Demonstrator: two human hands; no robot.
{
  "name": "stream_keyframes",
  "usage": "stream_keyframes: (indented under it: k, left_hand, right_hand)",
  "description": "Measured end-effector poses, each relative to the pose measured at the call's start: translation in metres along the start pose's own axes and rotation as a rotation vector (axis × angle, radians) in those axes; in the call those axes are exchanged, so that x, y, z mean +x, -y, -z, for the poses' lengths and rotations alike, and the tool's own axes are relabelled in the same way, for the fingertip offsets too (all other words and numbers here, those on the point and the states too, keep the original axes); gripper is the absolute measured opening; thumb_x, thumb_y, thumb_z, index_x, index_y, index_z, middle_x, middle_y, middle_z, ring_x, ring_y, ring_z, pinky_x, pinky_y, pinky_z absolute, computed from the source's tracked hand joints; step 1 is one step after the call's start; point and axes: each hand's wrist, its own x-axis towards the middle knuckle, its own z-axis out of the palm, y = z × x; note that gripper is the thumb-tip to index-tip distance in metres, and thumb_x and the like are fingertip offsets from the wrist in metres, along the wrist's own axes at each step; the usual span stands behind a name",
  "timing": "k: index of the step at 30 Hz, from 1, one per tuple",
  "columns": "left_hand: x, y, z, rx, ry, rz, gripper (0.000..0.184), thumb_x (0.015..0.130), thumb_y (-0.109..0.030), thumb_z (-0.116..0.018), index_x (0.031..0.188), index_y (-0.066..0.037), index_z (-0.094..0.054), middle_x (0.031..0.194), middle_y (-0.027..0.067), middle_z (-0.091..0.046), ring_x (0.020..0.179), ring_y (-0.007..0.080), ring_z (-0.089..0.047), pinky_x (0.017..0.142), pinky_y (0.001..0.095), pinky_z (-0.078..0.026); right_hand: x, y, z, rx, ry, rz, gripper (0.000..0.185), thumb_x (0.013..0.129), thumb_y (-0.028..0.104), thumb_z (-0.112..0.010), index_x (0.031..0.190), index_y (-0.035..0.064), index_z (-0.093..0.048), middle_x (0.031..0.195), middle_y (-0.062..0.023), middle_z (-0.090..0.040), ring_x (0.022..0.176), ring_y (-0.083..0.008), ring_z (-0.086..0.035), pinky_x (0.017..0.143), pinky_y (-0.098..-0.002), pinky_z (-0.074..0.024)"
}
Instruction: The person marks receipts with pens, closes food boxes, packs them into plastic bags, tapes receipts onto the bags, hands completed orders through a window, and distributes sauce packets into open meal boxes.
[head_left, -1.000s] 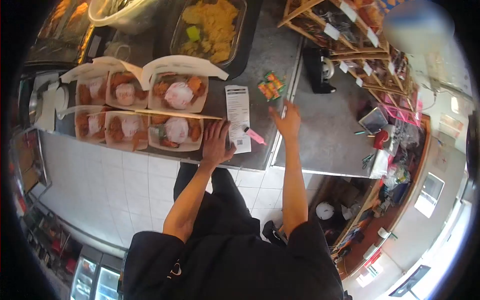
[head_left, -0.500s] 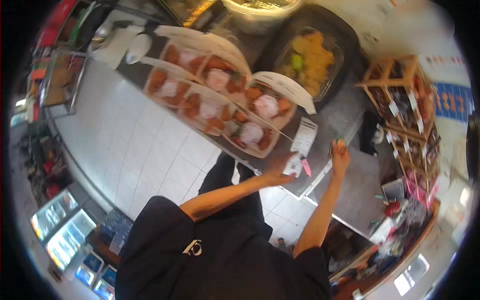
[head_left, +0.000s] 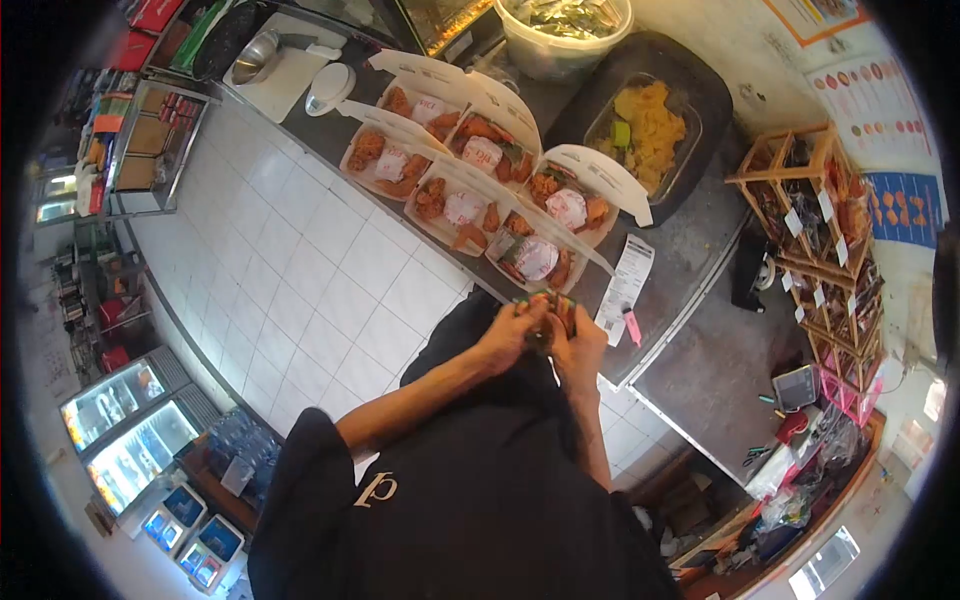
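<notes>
My left hand (head_left: 505, 338) and my right hand (head_left: 582, 350) are together at the counter's front edge, fingers closed on small red, orange and green sachets (head_left: 562, 312). The fingers cover much of the sachets, so I cannot tell how many there are. Just beyond my hands, an open carton (head_left: 540, 262) holds fried chicken and a round paper-wrapped portion. Several similar open cartons (head_left: 465, 212) stand in two rows to its left. To the right of my hands lies a long printed receipt (head_left: 628, 280), with a pink highlighter (head_left: 631, 326) on its lower end.
Behind the cartons are a black tray (head_left: 690, 115) with a green scoop (head_left: 621, 134) among yellow food, and a white bucket (head_left: 560, 50) of packets. Wooden racks (head_left: 790, 160) stand at right. A metal bowl (head_left: 256, 55) and white board (head_left: 275, 95) are at far left.
My right hand has come left and nearer my body with the sachets. My left hand has moved left, off the receipt, and joined it.
</notes>
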Motion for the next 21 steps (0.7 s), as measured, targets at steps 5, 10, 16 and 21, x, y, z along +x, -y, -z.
stream_keyframes:
  k: [5,10,16,21]
  left_hand:
    - [-0.036,-0.021,0.006,0.034,-0.184,-0.155,0.036,0.100,-0.029,-0.062,0.123,-0.002,-0.062,0.110,0.0044,-0.069,0.097,0.0131,-0.067,0.079,0.0307,-0.058]
    - [-0.045,-0.039,0.020,0.084,-0.313,-0.200,0.033,0.098,-0.027,-0.065,0.119,-0.002,-0.066,0.106,0.0031,-0.069,0.096,0.0151,-0.067,0.077,0.0352,-0.061]
    - [-0.046,-0.077,0.051,0.418,-0.235,-0.233,0.025,0.095,-0.022,-0.070,0.111,-0.004,-0.068,0.087,0.0011,-0.068,0.073,0.0132,-0.068,0.057,0.0278,-0.058]
    - [-0.067,-0.163,0.082,0.514,-0.311,-0.065,0.026,0.095,-0.024,-0.069,0.107,-0.001,-0.065,0.090,0.0060,-0.067,0.078,0.0173,-0.071,0.056,0.0283,-0.058]
  right_hand:
    - [0.006,-0.002,-0.020,0.100,0.024,-0.022,0.013,0.093,0.005,-0.065,0.104,-0.0019,-0.063,0.083,-0.0144,-0.071,0.077,-0.0166,-0.067,0.070,-0.0315,-0.0519]
    - [0.009,-0.029,-0.039,0.574,0.012,-0.159,0.017,0.094,0.008,-0.066,0.109,-0.0014,-0.064,0.088,-0.0042,-0.071,0.081,-0.0102,-0.064,0.074,-0.0284,-0.0512]
    - [0.012,-0.012,-0.081,0.475,-0.012,-0.081,0.019,0.093,0.013,-0.069,0.107,0.0009,-0.071,0.085,-0.0050,-0.071,0.077,-0.0084,-0.064,0.071,-0.0282,-0.0499]
    - [-0.003,-0.017,-0.081,0.754,-0.206,-0.368,0.018,0.099,0.020,-0.063,0.106,0.0039,-0.066,0.068,0.0004,-0.059,0.060,-0.0066,-0.056,0.051,-0.0236,-0.0438]
